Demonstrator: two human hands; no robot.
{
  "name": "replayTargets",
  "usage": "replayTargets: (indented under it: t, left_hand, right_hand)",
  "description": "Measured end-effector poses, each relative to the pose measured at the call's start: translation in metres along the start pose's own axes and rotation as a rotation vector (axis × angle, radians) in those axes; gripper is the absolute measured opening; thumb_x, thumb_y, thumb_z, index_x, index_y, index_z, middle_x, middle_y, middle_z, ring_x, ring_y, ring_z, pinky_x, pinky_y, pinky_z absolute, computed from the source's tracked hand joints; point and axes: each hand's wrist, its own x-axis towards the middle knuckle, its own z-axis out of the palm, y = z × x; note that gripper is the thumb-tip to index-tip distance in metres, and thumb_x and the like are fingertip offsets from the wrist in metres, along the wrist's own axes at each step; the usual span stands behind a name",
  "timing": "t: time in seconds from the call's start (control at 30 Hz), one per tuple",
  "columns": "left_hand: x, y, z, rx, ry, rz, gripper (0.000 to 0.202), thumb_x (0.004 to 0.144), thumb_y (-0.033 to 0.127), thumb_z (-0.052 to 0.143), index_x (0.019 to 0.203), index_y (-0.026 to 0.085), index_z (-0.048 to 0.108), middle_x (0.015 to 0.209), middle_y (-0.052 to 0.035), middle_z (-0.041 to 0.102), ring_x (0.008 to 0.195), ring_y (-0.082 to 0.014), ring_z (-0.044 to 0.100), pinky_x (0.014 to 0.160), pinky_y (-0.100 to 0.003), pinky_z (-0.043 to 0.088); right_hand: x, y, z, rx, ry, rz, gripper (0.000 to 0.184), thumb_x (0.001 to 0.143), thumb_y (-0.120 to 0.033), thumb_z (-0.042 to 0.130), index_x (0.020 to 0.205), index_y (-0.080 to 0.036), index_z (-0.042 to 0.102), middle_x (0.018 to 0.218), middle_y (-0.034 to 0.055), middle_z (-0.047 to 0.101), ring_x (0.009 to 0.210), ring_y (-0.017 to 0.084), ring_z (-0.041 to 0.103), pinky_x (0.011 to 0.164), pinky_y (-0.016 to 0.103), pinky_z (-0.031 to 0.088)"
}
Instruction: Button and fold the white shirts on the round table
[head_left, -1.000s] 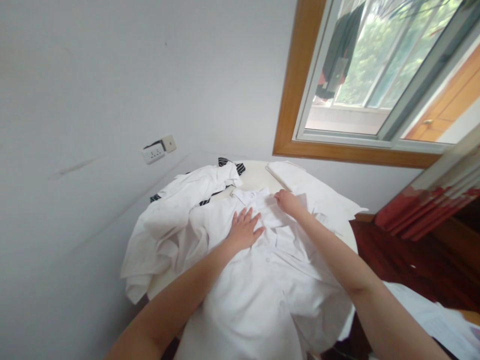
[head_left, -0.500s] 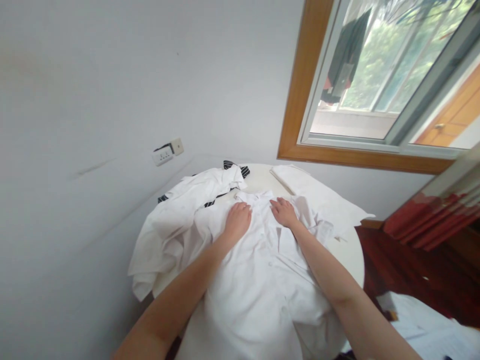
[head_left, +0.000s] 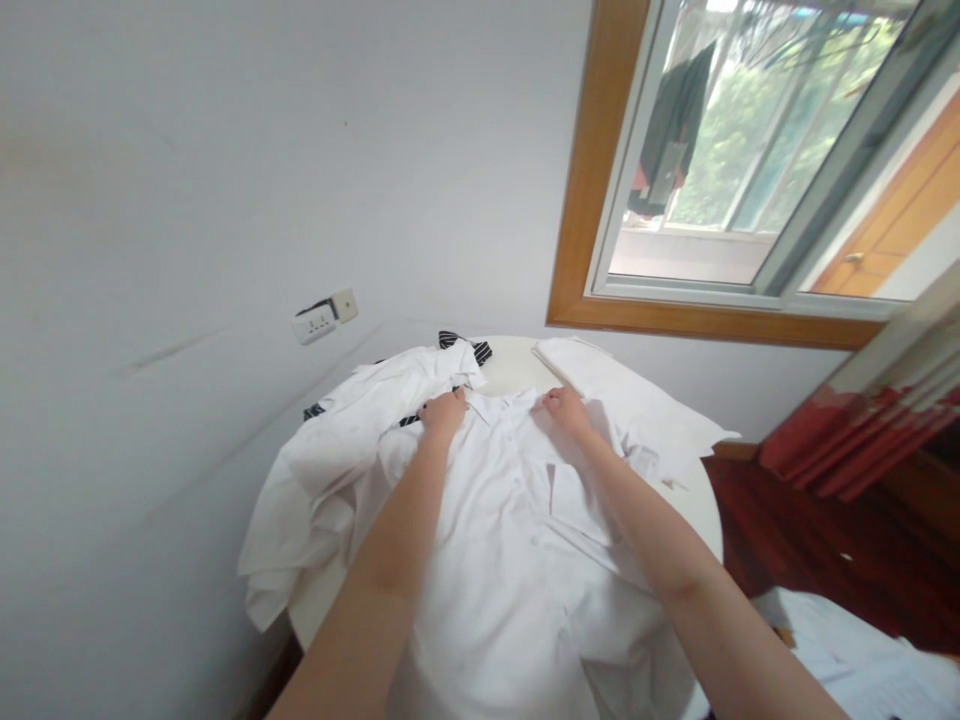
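A white button-up shirt (head_left: 517, 560) lies front side up on a round white table (head_left: 517, 362), its collar (head_left: 499, 405) at the far end. My left hand (head_left: 442, 412) is curled closed on the left side of the collar. My right hand (head_left: 564, 408) grips the shirt at the collar's right side, fingers bent down onto the cloth. Both forearms stretch over the shirt's body.
A heap of white garments with black-and-white striped trim (head_left: 352, 440) covers the table's left side. A folded white cloth (head_left: 630, 395) lies at the far right. A wall socket (head_left: 324, 315) is on the left wall, a wood-framed window (head_left: 720, 170) behind, a red curtain (head_left: 862, 430) at right.
Both hands have slid from the shirt's chest up to the collar. The left hand went from flat and spread to curled on the cloth.
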Motion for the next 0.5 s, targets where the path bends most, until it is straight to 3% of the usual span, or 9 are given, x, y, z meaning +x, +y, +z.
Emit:
replayTargets:
  t: [0.13,0.3,0.5]
  left_hand:
    - [0.003,-0.007,0.008,0.006,-0.004,0.047,0.064,0.094,0.052,0.015,0.101,0.015,0.068,0.108,-0.0199,0.066,0.106,-0.0325,0.059,0.087,-0.051,0.040]
    - [0.007,-0.015,0.010,-0.052,-0.069,0.139,0.066,0.091,0.059,0.014,0.103,0.022,0.067,0.106,-0.0136,0.069,0.104,-0.0289,0.060,0.086,-0.044,0.042]
    - [0.016,-0.020,0.017,-0.121,0.016,0.288,0.052,0.090,0.058,0.031,0.078,0.020,0.063,0.090,-0.0078,0.068,0.090,-0.0210,0.060,0.077,-0.031,0.042]
  right_hand:
    - [0.023,-0.005,0.001,-0.038,-0.003,0.118,0.049,0.098,-0.038,0.024,0.111,-0.014,0.066,0.112,0.0140,0.063,0.107,0.022,0.054,0.090,0.030,0.038]
    - [0.034,-0.011,0.009,-0.052,-0.039,0.105,0.048,0.094,-0.053,0.033,0.101,-0.023,0.070,0.116,0.0123,0.062,0.112,0.026,0.051,0.089,0.037,0.038]
    - [0.036,-0.015,0.024,0.009,0.083,0.152,0.041,0.094,-0.048,0.034,0.098,-0.022,0.066,0.097,0.0083,0.068,0.099,0.021,0.057,0.078,0.028,0.036]
